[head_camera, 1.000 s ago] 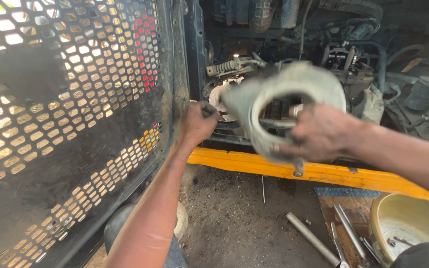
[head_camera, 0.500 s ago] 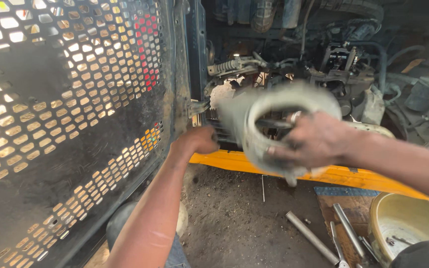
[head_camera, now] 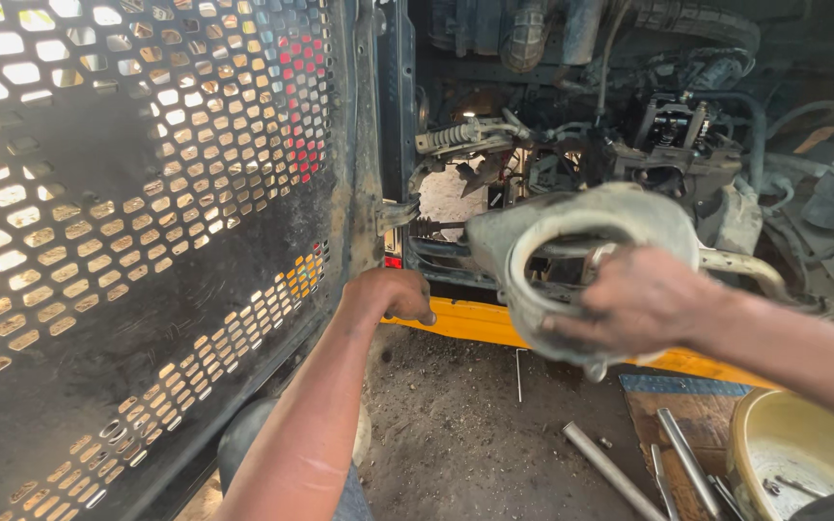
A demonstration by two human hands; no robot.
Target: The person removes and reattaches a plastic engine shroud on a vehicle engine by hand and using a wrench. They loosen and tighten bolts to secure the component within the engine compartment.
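Dirt floor (head_camera: 456,425) lies below the open engine bay. Your right hand (head_camera: 644,299) clamps its fingers around the grey ring-shaped metal housing (head_camera: 571,232), held up before the engine. Your left hand (head_camera: 388,294), curled and empty, rests by the yellow beam (head_camera: 465,323).

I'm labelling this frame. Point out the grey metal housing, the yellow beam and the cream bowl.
grey metal housing (head_camera: 571,222): head view, on its upper outer shell.
yellow beam (head_camera: 465,321): head view, on its top face, left stretch.
cream bowl (head_camera: 793,444): head view, on its inner wall.
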